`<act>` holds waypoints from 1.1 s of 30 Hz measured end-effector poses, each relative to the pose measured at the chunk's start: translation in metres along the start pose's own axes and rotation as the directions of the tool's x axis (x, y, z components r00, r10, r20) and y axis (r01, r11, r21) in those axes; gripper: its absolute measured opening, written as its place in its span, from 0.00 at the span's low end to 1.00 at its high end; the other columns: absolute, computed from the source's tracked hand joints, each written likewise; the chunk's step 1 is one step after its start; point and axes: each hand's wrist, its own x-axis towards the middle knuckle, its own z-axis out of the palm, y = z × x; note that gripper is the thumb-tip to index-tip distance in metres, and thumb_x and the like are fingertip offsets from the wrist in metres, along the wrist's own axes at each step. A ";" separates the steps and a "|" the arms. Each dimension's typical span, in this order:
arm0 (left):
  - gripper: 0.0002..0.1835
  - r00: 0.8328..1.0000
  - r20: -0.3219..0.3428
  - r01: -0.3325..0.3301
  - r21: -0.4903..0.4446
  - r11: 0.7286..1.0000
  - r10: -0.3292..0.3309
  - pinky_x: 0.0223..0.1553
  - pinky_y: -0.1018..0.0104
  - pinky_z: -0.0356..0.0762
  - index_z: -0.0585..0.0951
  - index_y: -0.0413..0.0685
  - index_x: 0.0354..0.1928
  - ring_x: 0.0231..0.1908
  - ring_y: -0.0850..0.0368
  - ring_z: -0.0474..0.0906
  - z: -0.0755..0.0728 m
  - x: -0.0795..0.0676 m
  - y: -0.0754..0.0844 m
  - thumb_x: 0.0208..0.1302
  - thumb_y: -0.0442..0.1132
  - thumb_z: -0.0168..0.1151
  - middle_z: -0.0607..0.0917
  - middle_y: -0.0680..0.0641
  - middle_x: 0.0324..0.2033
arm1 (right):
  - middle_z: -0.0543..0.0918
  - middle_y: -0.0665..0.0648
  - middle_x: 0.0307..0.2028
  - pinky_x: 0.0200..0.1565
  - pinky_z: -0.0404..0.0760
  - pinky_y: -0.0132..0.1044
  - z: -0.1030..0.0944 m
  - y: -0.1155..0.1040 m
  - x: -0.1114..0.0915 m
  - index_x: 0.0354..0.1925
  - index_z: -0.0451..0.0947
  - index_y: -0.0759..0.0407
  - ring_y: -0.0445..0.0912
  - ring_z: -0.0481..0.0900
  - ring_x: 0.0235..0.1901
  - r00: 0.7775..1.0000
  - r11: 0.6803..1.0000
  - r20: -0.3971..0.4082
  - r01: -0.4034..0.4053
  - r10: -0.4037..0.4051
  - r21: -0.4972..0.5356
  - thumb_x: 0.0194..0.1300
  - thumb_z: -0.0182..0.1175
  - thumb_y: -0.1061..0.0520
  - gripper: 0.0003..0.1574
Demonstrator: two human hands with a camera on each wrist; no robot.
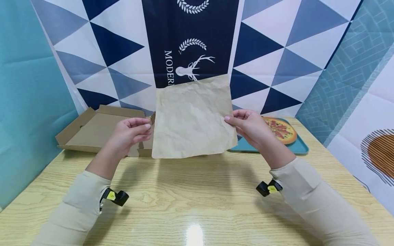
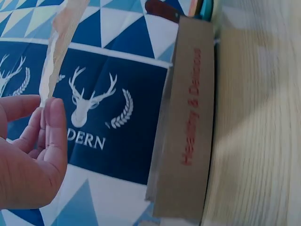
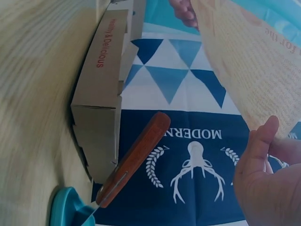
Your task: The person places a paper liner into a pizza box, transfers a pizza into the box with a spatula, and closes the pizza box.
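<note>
Brown paper, thin and lightly creased, makes up the sheet (image 1: 192, 119) held above the tabletop (image 1: 172, 198), so spreading it well calls for a light, even pull: enough to keep the face flat, not so much that an edge tears. With twelve o'clock at the top of the head view, its upper edge climbs toward two o'clock; lowering the three o'clock side a little would level it. Pinching both sides at matching heights should stop the free corners from curling, and keeping the lower edge off the wood would avoid fresh creases.

From the left hand (image 1: 130, 133), the sheet lies at three o'clock; thumb and fingers are drawn nearly together, and the left wrist view shows them pinching its edge. From the right hand (image 1: 250, 128), it lies at nine o'clock, nipped between the thumb in front and fingers behind.

An open cardboard box (image 1: 95, 128) sits beyond the left hand, toward ten o'clock, its nearer part partly behind the sheet. At three o'clock from the right hand, a pizza (image 1: 283, 131) rests on a teal tray (image 1: 303, 148).
</note>
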 end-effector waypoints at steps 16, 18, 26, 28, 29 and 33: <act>0.24 0.989 -0.025 0.132 0.603 0.786 -0.147 0.59 0.48 0.70 0.69 0.29 0.62 0.58 0.38 0.69 -0.030 0.001 -0.024 0.69 0.37 0.58 0.71 0.31 0.59 | 0.81 0.54 0.36 0.43 0.80 0.29 0.022 -0.001 0.040 0.41 0.77 0.66 0.42 0.78 0.38 0.997 0.997 -0.036 -0.073 0.073 0.010 0.67 0.61 0.62 0.07; 0.27 0.986 -0.035 0.152 0.610 0.778 -0.165 0.59 0.48 0.70 0.67 0.30 0.64 0.60 0.37 0.68 -0.033 0.003 -0.026 0.68 0.38 0.60 0.67 0.30 0.63 | 0.81 0.54 0.36 0.42 0.81 0.29 0.026 -0.001 0.044 0.43 0.75 0.68 0.42 0.78 0.37 0.996 0.997 -0.039 -0.080 0.080 -0.006 0.68 0.61 0.62 0.09; 0.36 0.969 -0.016 0.215 0.542 0.812 -0.246 0.46 0.64 0.80 0.58 0.32 0.71 0.59 0.37 0.70 -0.043 0.009 -0.031 0.67 0.37 0.61 0.58 0.28 0.68 | 0.81 0.57 0.38 0.41 0.82 0.32 0.040 -0.002 0.058 0.42 0.77 0.68 0.44 0.80 0.35 0.995 0.997 -0.052 -0.082 0.082 0.006 0.67 0.61 0.63 0.07; 0.37 0.967 -0.005 0.218 0.532 0.818 -0.254 0.45 0.64 0.81 0.56 0.32 0.72 0.60 0.36 0.70 -0.045 0.011 -0.033 0.67 0.36 0.61 0.57 0.28 0.69 | 0.80 0.58 0.41 0.43 0.82 0.33 0.043 -0.004 0.061 0.43 0.78 0.68 0.45 0.80 0.36 0.994 0.996 -0.063 -0.088 0.088 -0.003 0.67 0.61 0.63 0.08; 0.38 0.966 0.002 0.219 0.526 0.822 -0.258 0.44 0.64 0.81 0.55 0.32 0.72 0.60 0.35 0.69 -0.045 0.011 -0.034 0.67 0.36 0.61 0.56 0.27 0.69 | 0.80 0.59 0.42 0.44 0.82 0.33 0.045 -0.005 0.063 0.44 0.77 0.68 0.45 0.80 0.38 0.993 0.995 -0.066 -0.095 0.095 -0.008 0.67 0.61 0.62 0.09; 0.40 0.961 0.021 0.229 0.502 0.834 -0.277 0.45 0.61 0.81 0.51 0.34 0.74 0.61 0.34 0.68 -0.045 0.014 -0.038 0.67 0.35 0.61 0.54 0.27 0.70 | 0.80 0.60 0.47 0.48 0.81 0.35 0.051 -0.008 0.069 0.48 0.77 0.68 0.46 0.81 0.42 0.990 0.991 -0.070 -0.125 0.122 -0.038 0.67 0.62 0.61 0.14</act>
